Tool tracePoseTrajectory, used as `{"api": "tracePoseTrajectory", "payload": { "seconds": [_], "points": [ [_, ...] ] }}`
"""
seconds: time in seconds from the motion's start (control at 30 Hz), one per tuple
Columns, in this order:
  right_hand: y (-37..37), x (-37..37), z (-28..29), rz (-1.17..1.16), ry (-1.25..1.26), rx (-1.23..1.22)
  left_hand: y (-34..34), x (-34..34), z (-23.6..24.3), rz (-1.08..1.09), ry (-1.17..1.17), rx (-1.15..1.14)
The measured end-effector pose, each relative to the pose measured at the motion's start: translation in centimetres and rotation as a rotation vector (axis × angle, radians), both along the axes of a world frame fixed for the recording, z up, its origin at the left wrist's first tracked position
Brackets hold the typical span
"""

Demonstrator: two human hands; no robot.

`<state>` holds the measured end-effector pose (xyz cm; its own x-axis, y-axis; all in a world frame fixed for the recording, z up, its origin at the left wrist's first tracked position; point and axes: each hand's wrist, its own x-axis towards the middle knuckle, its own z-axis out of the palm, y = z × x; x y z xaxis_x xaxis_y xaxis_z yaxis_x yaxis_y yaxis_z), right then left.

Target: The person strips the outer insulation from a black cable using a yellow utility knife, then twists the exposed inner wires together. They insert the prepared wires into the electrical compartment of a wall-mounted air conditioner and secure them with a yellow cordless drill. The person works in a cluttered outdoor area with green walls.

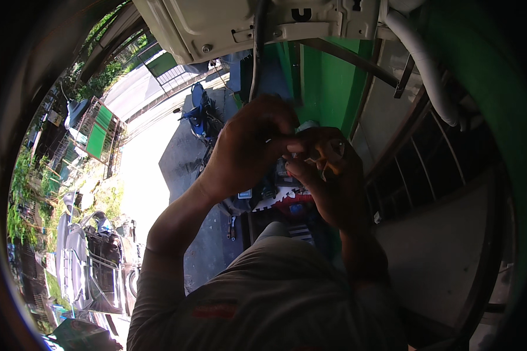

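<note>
Head view, largest to smallest, from where I'm standing. Beige metal panel point(216, 35) beyond and above the grip; dark cable point(257, 41) hangs down across it toward the left hand. Green wall point(328, 76) behind the fingers. White wrapped pipe point(421, 67) beyond the grip, off to its right. Blue motorbike point(199, 108) on the ground, left of the hands and well apart.

Both hands raised together, in shadow. Left hand point(246, 146): fingers curled inward, thumb reaching right; pale sliver point(268, 140) shows at its fingers, but can't tell whether they pinch it. Right hand point(339, 187): fingers bent around a small orange-brown piece point(336, 147) with a pale round end, seemingly pinched between thumb and fingers.

Key relation: piece sits inside the right grip, just right of the left fingertips, so right hand is nearer. Thumb tips nearly meet between the hands; touching or just apart, can't tell. Long axis unclear: fingers cover most of the piece, only the round end reads clearly.
</note>
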<state>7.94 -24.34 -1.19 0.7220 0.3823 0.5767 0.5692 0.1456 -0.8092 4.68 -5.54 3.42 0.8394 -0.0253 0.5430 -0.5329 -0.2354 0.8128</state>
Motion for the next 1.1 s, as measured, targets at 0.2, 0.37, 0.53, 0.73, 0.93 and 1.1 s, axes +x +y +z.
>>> {"api": "tracePoseTrajectory", "payload": {
  "seconds": [0.2, 0.37, 0.53, 0.73, 0.93, 1.1],
  "points": [
    [0.3, 0.0, -0.6, 0.142, 0.303, 0.076, 1.4, -1.9, -0.4, 0.126, -0.306, 0.54],
    [1.2, 0.7, -1.8, 0.568, 0.712, 0.295, 3.1, -3.8, -2.5, 0.303, -0.463, 0.74],
    [2.2, -0.3, -2.3, 0.729, 0.848, 0.33, 3.6, -3.8, -3.4, 0.635, -0.617, 0.733],
    [2.8, -1.6, -2.1, 0.66, 0.76, 0.183, -0.3, -4.2, -7.6, 0.18, -0.041, -0.631],
    [2.7, -2.5, -1.9, 0.545, 0.621, -0.016, 1.8, -4.8, -9.0, -0.178, 0.016, -0.694],
    [1.9, -2.6, -0.9, 0.596, 0.436, -0.355, 4.9, -5.4, -6.6, -0.036, -0.158, -0.463]
  ]
}}
